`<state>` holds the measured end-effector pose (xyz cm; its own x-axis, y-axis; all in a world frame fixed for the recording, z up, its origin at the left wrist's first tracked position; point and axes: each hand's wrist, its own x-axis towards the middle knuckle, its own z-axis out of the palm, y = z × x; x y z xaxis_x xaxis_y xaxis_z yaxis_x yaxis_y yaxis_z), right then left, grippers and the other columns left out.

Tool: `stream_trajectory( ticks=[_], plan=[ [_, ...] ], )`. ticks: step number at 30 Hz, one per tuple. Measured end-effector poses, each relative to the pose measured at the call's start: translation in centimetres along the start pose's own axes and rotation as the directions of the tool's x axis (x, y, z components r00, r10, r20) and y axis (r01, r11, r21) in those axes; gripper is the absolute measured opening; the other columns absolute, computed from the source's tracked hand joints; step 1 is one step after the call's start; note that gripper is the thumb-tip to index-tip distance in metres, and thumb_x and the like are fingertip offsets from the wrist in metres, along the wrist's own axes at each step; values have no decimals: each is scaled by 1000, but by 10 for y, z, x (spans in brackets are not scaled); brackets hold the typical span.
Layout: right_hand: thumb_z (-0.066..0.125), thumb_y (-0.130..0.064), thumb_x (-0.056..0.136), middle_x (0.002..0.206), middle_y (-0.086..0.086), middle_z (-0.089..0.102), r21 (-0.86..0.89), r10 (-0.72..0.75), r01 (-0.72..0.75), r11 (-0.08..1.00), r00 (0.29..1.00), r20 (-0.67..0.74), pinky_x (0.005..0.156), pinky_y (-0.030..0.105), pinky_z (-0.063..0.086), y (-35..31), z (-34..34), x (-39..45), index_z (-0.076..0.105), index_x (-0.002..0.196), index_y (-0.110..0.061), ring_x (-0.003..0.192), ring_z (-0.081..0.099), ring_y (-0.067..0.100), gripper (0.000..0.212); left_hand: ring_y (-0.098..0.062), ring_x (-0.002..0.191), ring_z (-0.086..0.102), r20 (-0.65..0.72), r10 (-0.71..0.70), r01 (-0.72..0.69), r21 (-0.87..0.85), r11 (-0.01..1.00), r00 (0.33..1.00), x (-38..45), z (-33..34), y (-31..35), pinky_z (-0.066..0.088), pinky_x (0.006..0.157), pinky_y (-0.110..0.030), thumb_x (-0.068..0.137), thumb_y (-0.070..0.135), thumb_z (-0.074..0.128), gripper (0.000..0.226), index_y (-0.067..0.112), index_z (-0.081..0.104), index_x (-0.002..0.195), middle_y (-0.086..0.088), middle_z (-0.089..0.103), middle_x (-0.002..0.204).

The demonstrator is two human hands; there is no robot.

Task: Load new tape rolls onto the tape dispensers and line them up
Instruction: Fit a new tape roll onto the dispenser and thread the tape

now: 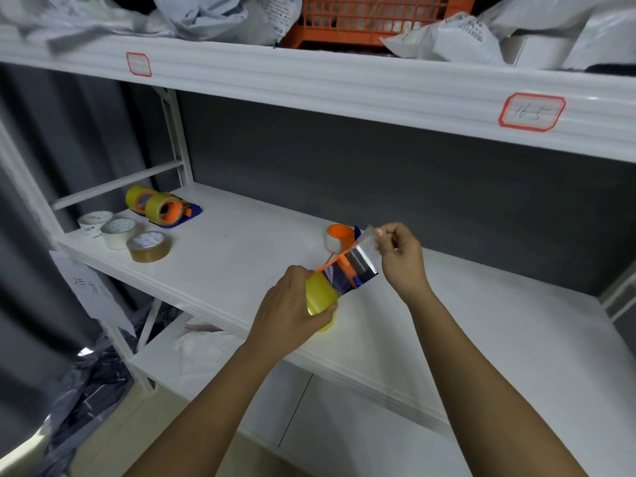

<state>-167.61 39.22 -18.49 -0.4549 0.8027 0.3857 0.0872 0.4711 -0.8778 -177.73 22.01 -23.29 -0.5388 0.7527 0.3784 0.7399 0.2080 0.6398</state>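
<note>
My left hand (290,309) grips a yellow tape roll (321,297) mounted on an orange-and-blue tape dispenser (354,270), held just above the white shelf (241,256). My right hand (399,256) pinches the clear free end of the tape (366,237), pulled over the dispenser's toothed blade. Behind it stands another dispenser (339,237) with an orange hub and a pale roll. At the shelf's far left, two loaded dispensers (161,208) with yellow rolls stand side by side.
Three loose tape rolls, two white (117,232) and one brown (148,247), lie near the left front corner. The upper shelf (344,84) carries an orange crate (371,18) and white mail bags. A grey curtain hangs at left; bags lie below.
</note>
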Motion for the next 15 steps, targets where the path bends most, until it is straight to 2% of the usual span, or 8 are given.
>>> stream_trajectory(
  ticks=[4, 7, 11, 14, 15],
  plan=[
    [48, -18, 97, 76, -6, 55, 36, 1, -1, 999, 1000, -10, 59, 8, 43, 5, -1, -7, 53, 85, -18, 70, 52, 6, 14, -5, 84, 52, -13, -27, 26, -73, 997, 1000, 1, -5, -5, 41, 63, -20, 66, 59, 70, 52, 45, 30, 96, 15, 46, 98],
    [48, -19, 97, 77, -7, 55, 28, 38, -37, 999, 998, -43, 58, 6, 43, 5, -1, -11, 52, 84, -21, 70, 53, 6, 14, -1, 83, 51, -9, -28, 27, -88, 996, 1000, 4, -6, -8, 43, 62, -18, 62, 64, 67, 52, 48, 29, 95, 19, 45, 95],
    [47, -20, 97, 79, 1, 58, -12, 149, -152, 988, 982, -116, 61, 18, 44, 3, 2, -12, 55, 86, -13, 72, 54, 11, 15, -5, 89, 53, 8, -13, 13, -101, 995, 1000, 5, -4, -11, 52, 71, -30, 64, 60, 70, 53, 47, 30, 97, 15, 47, 100],
    [43, -21, 99, 93, 9, 63, 5, 246, -246, 969, 969, -26, 72, 30, 55, -4, 3, -9, 53, 92, -11, 84, 62, 20, 17, -3, 90, 53, 14, -14, 16, -143, 990, 1000, 4, -6, -11, 53, 74, -33, 59, 64, 66, 50, 52, 30, 92, 15, 48, 100],
    [42, -21, 100, 92, 7, 65, 58, 287, -288, 956, 958, 24, 68, 28, 56, -8, 2, -8, 52, 91, -11, 83, 63, 19, 17, -3, 90, 53, 12, -15, 16, -150, 989, 1000, 4, -7, -11, 53, 73, -32, 57, 67, 65, 49, 54, 30, 89, 16, 48, 100]
  ],
)
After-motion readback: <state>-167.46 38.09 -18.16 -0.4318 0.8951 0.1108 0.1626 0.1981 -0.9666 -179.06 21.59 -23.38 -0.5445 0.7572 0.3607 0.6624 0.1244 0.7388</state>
